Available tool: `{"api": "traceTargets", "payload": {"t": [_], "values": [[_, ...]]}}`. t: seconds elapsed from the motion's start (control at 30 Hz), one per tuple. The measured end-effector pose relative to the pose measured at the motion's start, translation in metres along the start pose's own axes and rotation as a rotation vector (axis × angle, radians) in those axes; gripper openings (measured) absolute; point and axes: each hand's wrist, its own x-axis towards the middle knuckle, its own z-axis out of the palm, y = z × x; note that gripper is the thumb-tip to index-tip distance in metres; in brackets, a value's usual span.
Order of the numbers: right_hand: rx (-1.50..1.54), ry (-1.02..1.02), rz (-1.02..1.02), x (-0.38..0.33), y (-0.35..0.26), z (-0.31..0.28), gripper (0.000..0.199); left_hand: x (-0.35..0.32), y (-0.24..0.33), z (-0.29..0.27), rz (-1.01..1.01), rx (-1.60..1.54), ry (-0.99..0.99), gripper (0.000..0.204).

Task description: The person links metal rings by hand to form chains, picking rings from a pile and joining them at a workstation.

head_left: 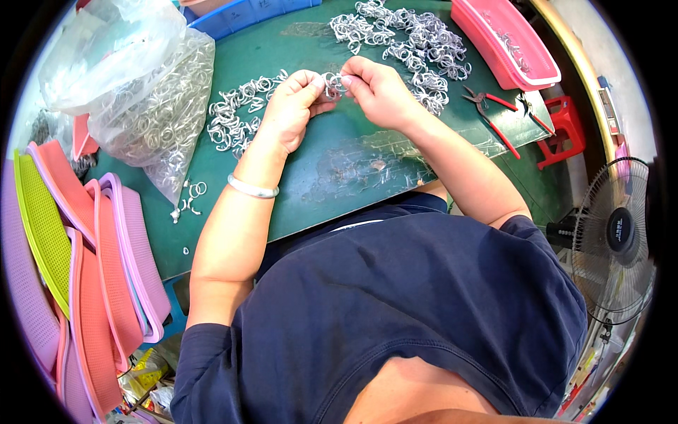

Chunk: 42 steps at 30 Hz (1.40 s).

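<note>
Between my two hands is a small silvery metal ring (332,83), pinched from both sides above the green table (311,191). My left hand (298,102) closes thumb and fingers on its left side. On the other side my right hand (378,92) grips it with thumb and forefinger; fingertips hide part of the ring. A loose pile of similar rings (232,120) lies just left of my left hand. A larger heap of rings (424,46) spreads beyond and to the right of my right hand.
At the left stands a clear plastic bag (159,120) full of rings, near stacked coloured baskets (106,275). Red-handled pliers (487,113) lie at the right, below a pink tray (494,42). A red stool (565,134) and a fan (614,233) stand beyond the table's right edge.
</note>
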Motion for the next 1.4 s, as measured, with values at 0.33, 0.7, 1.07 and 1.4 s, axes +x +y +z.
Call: {"api": "traceTargets", "payload": {"t": [0.33,0.7,1.07,1.4], "values": [[0.494,-0.139,0.439,0.006,-0.011,-0.006,0.012,-0.006,0.004,0.012,0.169,0.364,0.106,0.016],[0.699,-0.175,0.536,0.011,-0.004,-0.009,0.012,-0.002,-0.005,0.006,0.179,0.06,0.002,0.015],[0.569,-0.072,0.485,0.013,0.002,-0.011,0.011,-0.006,0.004,0.015,0.148,0.26,0.021,0.032],[0.338,-0.021,0.285,0.009,0.009,-0.005,0.011,-0.003,0.002,0.008,0.212,0.276,0.011,0.024]]}}
